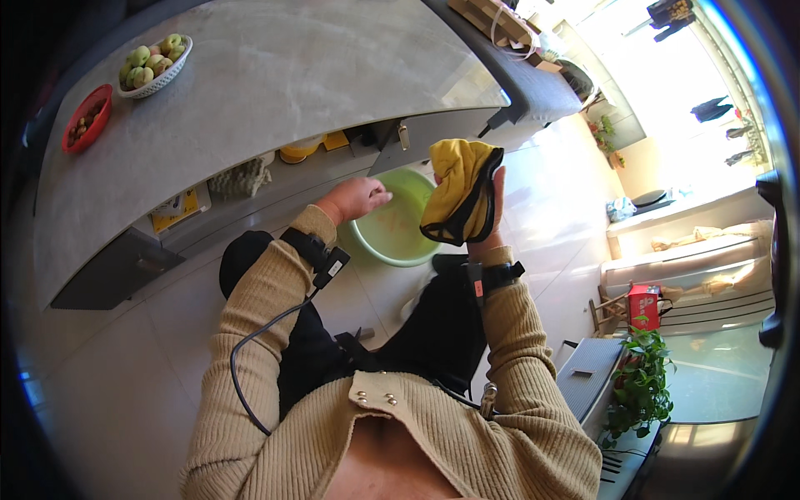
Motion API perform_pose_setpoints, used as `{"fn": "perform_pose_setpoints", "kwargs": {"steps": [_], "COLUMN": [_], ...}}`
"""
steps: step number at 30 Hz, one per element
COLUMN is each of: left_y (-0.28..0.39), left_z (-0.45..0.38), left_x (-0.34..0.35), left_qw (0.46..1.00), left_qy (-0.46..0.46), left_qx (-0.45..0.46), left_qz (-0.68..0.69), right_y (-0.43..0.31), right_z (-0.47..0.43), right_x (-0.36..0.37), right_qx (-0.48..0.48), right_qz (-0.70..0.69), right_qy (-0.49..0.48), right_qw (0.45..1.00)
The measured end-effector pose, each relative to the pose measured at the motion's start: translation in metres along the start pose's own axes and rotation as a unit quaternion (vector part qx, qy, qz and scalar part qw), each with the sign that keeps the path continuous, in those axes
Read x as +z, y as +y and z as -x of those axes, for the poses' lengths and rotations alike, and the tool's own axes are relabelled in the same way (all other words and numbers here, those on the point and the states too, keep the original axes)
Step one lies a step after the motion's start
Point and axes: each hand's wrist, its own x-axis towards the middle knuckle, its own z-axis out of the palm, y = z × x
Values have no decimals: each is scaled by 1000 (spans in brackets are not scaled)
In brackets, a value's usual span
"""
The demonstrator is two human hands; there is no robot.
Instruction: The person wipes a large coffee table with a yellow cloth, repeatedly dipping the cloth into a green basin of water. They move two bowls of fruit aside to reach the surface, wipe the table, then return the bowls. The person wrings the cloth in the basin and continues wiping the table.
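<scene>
A light green plastic basin (400, 253) stands on the tiled floor between my knees and the table. Pale orange marks show at its bottom; I cannot tell what they are. Over the basin's left rim, my left hand (355, 199) hangs with its fingers curled, and whether anything is pinched in them is hidden. My right hand (499, 206) holds up a yellow cloth item with black edging (459, 190), just right of the basin. The cloth sags in folds and covers most of that hand's fingers.
A grey-topped low table (281, 81) with open shelves lies ahead, bearing a white basket of fruit (164, 80) and a red basket of nuts (107, 100). A cable (234, 359) runs along my left sleeve. To the right stand a grey cabinet (584, 375) and a leafy potted plant (644, 375).
</scene>
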Motion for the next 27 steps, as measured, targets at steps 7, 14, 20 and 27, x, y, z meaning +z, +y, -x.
{"fn": "perform_pose_setpoints", "kwargs": {"steps": [7,14,20,27], "left_y": [21,27,10,-38], "left_z": [-22,-64,-91,-119], "left_x": [24,67,88,112], "left_qw": [931,920,959,993], "left_qy": [-56,52,44,-10], "left_qx": [-31,-61,-49,-111], "left_qz": [361,385,277,31], "right_y": [22,13,18,53], "right_z": [15,18,12,43], "right_x": [-42,-113,-166,-240], "right_qx": [138,183,66,147], "right_qz": [-43,-62,175,585], "right_qy": [93,145,221,246], "right_qw": [985,970,957,759]}}
